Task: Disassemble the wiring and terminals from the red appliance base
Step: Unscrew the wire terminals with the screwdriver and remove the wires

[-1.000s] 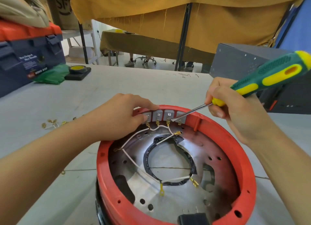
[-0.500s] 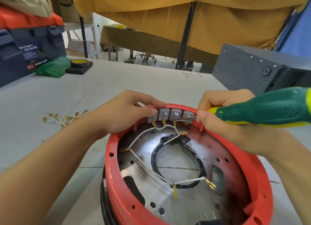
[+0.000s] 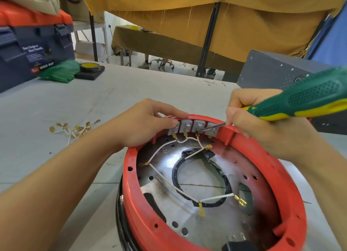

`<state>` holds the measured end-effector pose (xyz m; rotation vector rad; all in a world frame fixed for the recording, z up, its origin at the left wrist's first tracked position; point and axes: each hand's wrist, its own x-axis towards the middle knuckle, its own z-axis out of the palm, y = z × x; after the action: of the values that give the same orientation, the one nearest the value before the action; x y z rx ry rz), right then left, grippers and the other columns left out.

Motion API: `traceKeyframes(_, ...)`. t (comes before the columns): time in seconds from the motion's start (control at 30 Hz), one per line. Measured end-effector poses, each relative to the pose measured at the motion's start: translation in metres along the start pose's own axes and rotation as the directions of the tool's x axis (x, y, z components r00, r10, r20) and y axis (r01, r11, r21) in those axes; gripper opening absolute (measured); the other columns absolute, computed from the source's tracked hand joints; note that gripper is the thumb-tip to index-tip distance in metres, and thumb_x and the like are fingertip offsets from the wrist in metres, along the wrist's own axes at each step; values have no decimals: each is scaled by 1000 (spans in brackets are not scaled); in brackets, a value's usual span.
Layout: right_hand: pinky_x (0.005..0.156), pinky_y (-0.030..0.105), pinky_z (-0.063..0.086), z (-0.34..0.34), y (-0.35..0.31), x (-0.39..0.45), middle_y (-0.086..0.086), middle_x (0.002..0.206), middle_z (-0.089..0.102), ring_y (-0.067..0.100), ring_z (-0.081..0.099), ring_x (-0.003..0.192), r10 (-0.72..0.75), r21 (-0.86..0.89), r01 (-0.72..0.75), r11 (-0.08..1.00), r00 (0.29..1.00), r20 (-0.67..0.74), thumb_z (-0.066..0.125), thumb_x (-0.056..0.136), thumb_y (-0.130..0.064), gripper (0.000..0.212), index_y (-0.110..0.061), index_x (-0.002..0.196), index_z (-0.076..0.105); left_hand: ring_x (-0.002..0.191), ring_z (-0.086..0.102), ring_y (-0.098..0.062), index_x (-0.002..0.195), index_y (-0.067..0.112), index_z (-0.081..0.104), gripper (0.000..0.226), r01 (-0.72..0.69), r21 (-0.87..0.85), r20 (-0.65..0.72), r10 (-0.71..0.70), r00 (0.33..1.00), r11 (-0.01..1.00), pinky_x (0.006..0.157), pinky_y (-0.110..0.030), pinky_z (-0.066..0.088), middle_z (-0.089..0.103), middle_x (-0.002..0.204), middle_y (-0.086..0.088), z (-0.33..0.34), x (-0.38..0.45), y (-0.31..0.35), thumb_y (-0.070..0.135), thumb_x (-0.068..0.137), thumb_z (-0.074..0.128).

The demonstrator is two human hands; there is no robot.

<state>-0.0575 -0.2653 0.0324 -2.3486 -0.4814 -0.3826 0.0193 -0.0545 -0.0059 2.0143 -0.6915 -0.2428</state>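
Grey tabletop (image 3: 131, 93) fills the scene, with a toolbox (image 3: 35, 44) far left, a bunch of loose wires (image 3: 75, 129) already lying on the surface, and the red base (image 3: 212, 185) set near the front edge, right of centre — open side up.

Risks are judged first. If the base is not braced firmly, a slip of the tip could be caused by the prying force, and the fingers of the left hand, which sit just beside the row of grey terminal blocks (image 3: 193, 127), could be jabbed. A brass connector could also be bent or torn from its white wire (image 3: 165, 151) if it is levered at an angle rather than drawn straight off. The wire could then spring loose inside the ring.

The left hand (image 3: 144, 123) is curled over the far rim of the base, and its fingertips (image 3: 175, 122) are pressed against the leftmost grey block; nothing is held in it, the base is only steadied.

The right hand (image 3: 262, 127) is closed around the screwdriver (image 3: 309, 100), pinched low near the metal shaft by thumb and forefinger. The tip is laid against the third block, at the tab above its connector — whether it is wedged under the tab cannot be told.
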Motion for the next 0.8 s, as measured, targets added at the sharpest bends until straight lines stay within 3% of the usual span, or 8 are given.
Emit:
traceKeyframes(0.03, 56, 18, 41, 0, 0, 1, -6, 52, 55, 7, 55, 52, 17, -23, -17, 1000, 1000, -19, 45, 82, -42, 34, -17, 65, 58, 87, 69, -12, 101, 43, 69, 27, 0, 3, -2, 0, 1000, 1000, 82, -29, 56, 73, 98, 5, 0, 0, 0, 22, 93, 54)
traceKeyframes(0.2, 44, 9, 25, 5, -4, 11, -13, 40, 37, 3, 37, 41, -63, 113, 76, 991, 991, -114, 46, 79, -12, 27, 5, 58, 40, 89, 69, -14, 102, 42, 69, 27, -1, -5, -1, 1, 1000, 1000, 86, -37, 55, 72, 101, 5, 0, -1, -1, 21, 93, 55)
traceKeyframes(0.43, 43, 9, 21, 14, -4, 15, -12, 39, 29, 5, 29, 40, -35, 201, 75, 977, 980, -197, 45, 73, -11, 27, 10, 58, 35, 89, 68, -9, 99, 45, 69, 27, -16, 14, -10, 16, 1000, 1000, 85, -31, 55, 72, 102, 7, 0, 0, -2, 22, 93, 55)
traceKeyframes(0.8, 43, 10, 22, 18, 1, 17, -13, 38, 27, 3, 28, 38, 23, 282, 53, 958, 966, -259, 46, 70, -12, 26, 4, 54, 35, 90, 68, -11, 101, 46, 68, 27, -18, 40, -19, 18, 1000, 999, 86, -34, 54, 71, 103, 5, 0, 1, -1, 24, 93, 56)
